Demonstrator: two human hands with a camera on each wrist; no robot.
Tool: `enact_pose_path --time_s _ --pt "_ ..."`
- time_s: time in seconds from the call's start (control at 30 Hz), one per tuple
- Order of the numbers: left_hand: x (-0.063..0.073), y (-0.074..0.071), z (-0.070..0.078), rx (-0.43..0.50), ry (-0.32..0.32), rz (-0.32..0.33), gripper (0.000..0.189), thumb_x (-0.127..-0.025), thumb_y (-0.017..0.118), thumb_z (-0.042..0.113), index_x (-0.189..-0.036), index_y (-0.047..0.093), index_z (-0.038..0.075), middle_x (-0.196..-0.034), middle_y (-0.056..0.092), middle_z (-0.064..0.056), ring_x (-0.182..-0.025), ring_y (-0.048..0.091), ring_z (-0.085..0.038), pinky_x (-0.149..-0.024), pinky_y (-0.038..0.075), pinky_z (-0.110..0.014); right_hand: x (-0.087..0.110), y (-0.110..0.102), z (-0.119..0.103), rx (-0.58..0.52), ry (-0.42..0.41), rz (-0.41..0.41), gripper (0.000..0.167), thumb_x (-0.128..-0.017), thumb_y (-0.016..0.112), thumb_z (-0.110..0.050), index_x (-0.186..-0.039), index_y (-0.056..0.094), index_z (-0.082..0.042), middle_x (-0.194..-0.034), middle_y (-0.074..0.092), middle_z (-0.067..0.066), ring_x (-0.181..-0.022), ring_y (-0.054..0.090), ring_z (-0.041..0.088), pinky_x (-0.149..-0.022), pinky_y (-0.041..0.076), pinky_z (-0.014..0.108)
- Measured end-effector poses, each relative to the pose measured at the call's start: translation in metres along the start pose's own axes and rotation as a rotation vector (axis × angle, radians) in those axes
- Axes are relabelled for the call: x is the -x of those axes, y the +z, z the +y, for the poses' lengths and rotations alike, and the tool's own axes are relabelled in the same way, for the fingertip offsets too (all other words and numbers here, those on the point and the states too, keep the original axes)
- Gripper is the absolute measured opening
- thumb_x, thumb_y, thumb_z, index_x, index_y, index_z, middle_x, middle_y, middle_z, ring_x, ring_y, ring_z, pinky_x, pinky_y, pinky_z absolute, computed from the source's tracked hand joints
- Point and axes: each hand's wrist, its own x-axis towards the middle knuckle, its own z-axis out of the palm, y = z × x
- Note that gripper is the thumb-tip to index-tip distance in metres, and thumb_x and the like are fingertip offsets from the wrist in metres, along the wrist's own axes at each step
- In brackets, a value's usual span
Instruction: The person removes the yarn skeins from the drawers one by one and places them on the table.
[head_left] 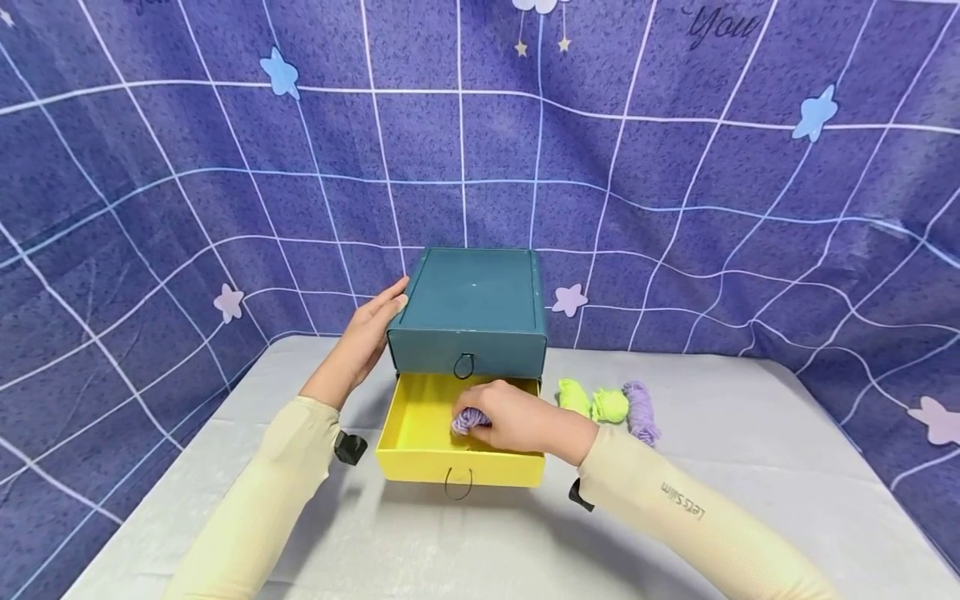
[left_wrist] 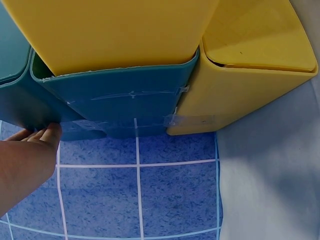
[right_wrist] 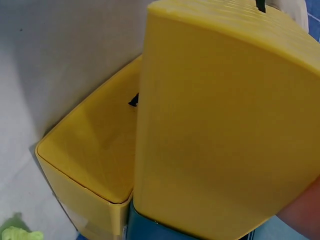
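A small drawer cabinet with a teal top [head_left: 474, 287] stands on the table, its yellow drawer [head_left: 461, 468] pulled out toward me. Inside that drawer my right hand [head_left: 517, 417] grips a purple yarn bundle [head_left: 468, 422], partly hidden by the fingers. My left hand [head_left: 367, 329] rests against the cabinet's left side, fingers extended along it. The left wrist view shows the fingers [left_wrist: 50, 134] touching the teal side panel. In the right wrist view the drawer's outer wall [right_wrist: 225, 125] hides most of the right hand and the yarn.
Right of the cabinet lie two lime-green yarn bundles [head_left: 610, 405] and another purple yarn bundle [head_left: 641, 412] on the grey-white tabletop [head_left: 750, 467]. Below the pulled-out drawer is a closed yellow drawer [right_wrist: 95, 150]. A blue grid-patterned cloth [head_left: 495, 150] hangs behind the table.
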Motion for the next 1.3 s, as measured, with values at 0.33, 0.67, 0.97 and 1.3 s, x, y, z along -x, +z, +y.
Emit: enact_pose_path --time_s 0.33,0.67,0.97,1.3 --pt "0.000 0.001 -0.001 0.007 0.001 0.005 0.057 -0.101 0.049 0.030 -0.153 0.029 0.017 -0.160 0.017 0.000 -0.144 0.018 -0.015 -0.117 0.020 -0.034 0.009 -0.004 0.004 -0.068 -0.090 0.037 0.016 -0.087 0.069 -0.002 -0.103 0.070 -0.006 -0.098 0.070 0.002 -0.090 0.064 0.010 -0.079 0.050 0.014" --pt "0.000 0.002 0.000 0.004 -0.002 -0.001 0.056 -0.101 0.047 0.029 -0.153 0.028 0.018 -0.160 0.017 0.000 -0.144 0.018 -0.015 -0.117 0.020 -0.035 0.020 -0.013 0.006 -0.113 -0.086 0.100 0.021 -0.086 0.069 0.000 -0.106 0.069 -0.006 -0.101 0.070 0.001 -0.092 0.064 0.010 -0.083 0.050 0.016" --pt "-0.002 0.000 0.001 0.006 -0.007 0.005 0.058 -0.101 0.048 0.029 -0.154 0.026 0.016 -0.160 0.016 -0.001 -0.144 0.018 -0.016 -0.117 0.019 -0.035 0.028 -0.025 0.007 -0.113 -0.130 0.180 0.022 -0.086 0.069 0.001 -0.107 0.068 -0.007 -0.102 0.070 0.001 -0.091 0.064 0.010 -0.082 0.052 0.019" --pt "-0.001 0.002 0.000 0.029 0.001 0.005 0.056 -0.102 0.047 0.026 -0.153 0.028 0.015 -0.160 0.018 -0.002 -0.144 0.017 -0.016 -0.117 0.019 -0.035 0.046 -0.039 0.011 -0.162 -0.131 0.259 0.027 -0.086 0.070 -0.001 -0.112 0.067 -0.008 -0.107 0.069 0.002 -0.095 0.064 0.012 -0.081 0.053 0.024"
